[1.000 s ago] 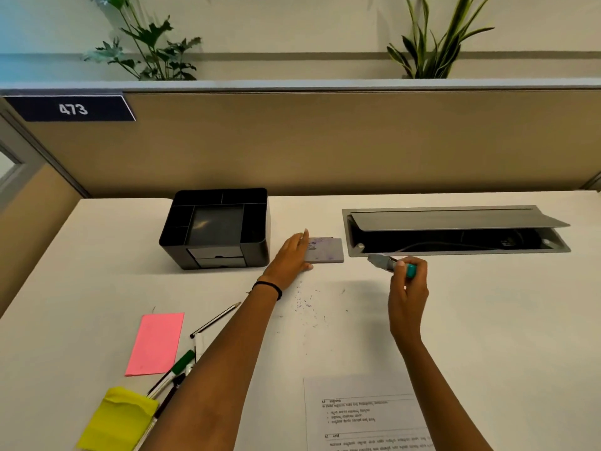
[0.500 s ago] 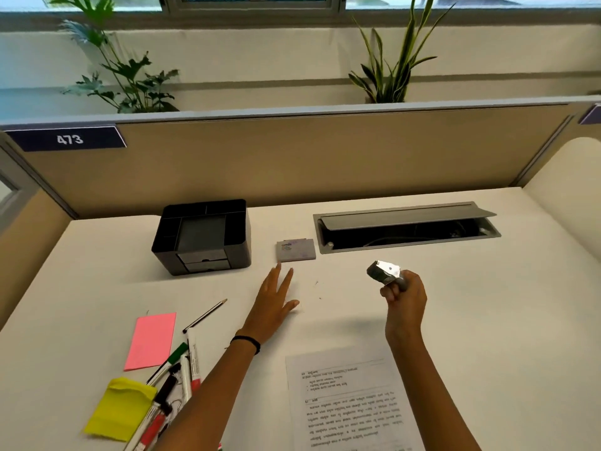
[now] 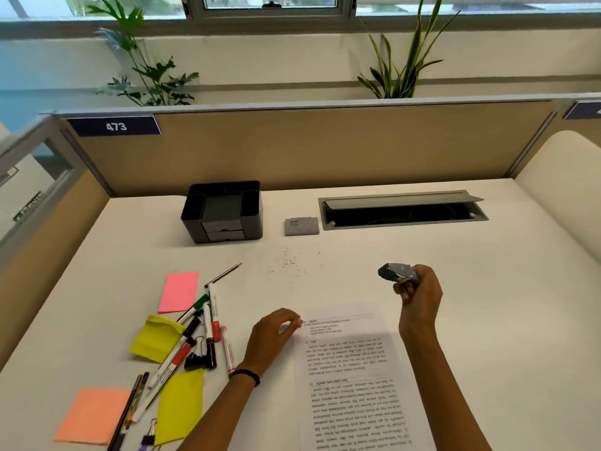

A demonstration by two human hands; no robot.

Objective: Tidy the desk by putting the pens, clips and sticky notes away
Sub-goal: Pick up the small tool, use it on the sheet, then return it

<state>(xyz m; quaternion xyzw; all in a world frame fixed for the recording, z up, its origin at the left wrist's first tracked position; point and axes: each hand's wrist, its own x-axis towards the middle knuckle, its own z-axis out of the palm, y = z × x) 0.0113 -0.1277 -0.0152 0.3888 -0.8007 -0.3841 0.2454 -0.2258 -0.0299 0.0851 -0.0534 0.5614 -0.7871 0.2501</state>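
Left of the desk's middle lie several markers (image 3: 208, 327), a pencil (image 3: 224, 274), black binder clips (image 3: 198, 358) and sticky notes: pink (image 3: 179, 291), yellow (image 3: 156, 341), yellow-green (image 3: 180, 406) and orange (image 3: 92, 415). A black desk organiser (image 3: 224, 209) stands at the back left. My left hand (image 3: 270, 340) rests with curled fingertips on the top-left corner of a printed sheet (image 3: 351, 379); whether it pinches the sheet is unclear. My right hand (image 3: 419, 297) hovers above the desk, shut on a small teal and metal stapler (image 3: 395, 272).
A small grey box (image 3: 301, 226) sits between the organiser and an open cable tray (image 3: 403, 209) set in the desk. Tiny loose bits (image 3: 291, 262) dot the desk's middle. A beige partition (image 3: 309, 144) closes the back, another the left.
My left hand has left the small grey box and drawn back towards me to the sheet's corner. My right hand has moved away from the cable tray, still holding the stapler.
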